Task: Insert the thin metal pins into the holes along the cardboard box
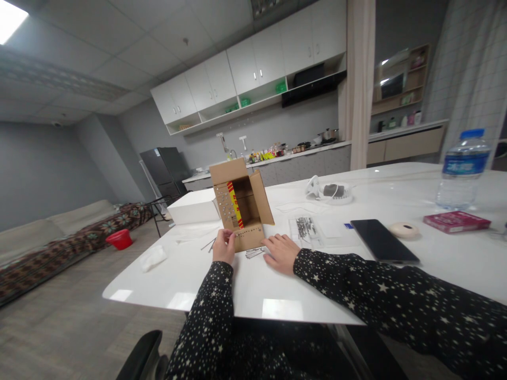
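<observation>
An open cardboard box point(241, 206) lies on its side on the white table point(277, 287), its flaps dotted with small holes and metal heads. My left hand point(224, 246) is at the box's lower left corner, fingers pinched on what looks like a thin nail held against the flap. My right hand point(282, 252) rests flat on the table just right of the box, fingers spread over a small pile of nails point(253, 253). Two loose nails point(209, 244) lie left of my left hand. Both sleeves are black with white stars.
A clear bag of nails point(306, 228) lies right of my right hand. A white box point(194, 207), a crumpled tissue point(153, 257), a black phone point(383, 240), a round tape roll point(404, 229), a red packet point(455, 220) and a water bottle point(461, 169) are on the table. A chair arm point(142, 356) is below.
</observation>
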Motion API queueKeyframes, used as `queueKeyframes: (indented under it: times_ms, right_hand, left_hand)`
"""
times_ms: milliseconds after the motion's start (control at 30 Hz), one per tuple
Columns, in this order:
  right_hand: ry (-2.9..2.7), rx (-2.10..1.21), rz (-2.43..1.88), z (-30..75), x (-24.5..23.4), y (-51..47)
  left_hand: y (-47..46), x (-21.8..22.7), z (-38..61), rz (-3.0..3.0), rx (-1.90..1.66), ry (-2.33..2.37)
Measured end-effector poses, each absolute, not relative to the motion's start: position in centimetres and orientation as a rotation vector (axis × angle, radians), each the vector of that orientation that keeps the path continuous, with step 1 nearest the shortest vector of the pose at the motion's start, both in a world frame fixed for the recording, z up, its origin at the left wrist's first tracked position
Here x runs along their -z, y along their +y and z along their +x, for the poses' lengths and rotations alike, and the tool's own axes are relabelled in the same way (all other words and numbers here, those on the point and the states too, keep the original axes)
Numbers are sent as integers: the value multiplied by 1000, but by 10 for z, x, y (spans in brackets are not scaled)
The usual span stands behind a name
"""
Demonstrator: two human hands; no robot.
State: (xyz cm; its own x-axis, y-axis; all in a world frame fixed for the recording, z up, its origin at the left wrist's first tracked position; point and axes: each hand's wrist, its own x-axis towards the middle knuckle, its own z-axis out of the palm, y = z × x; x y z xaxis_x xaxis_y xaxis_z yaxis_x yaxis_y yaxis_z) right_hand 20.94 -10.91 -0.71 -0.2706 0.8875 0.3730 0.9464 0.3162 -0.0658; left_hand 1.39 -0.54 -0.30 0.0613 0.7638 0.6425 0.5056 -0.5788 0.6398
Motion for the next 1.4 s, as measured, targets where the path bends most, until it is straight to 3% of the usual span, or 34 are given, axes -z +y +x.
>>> queueKeyframes:
  times_ms: [1400]
  right_hand:
    - [-2245, 245, -1641, 209, 8, -109]
  left_hand:
    - [-7, 7, 15, 2204, -1415, 1276]
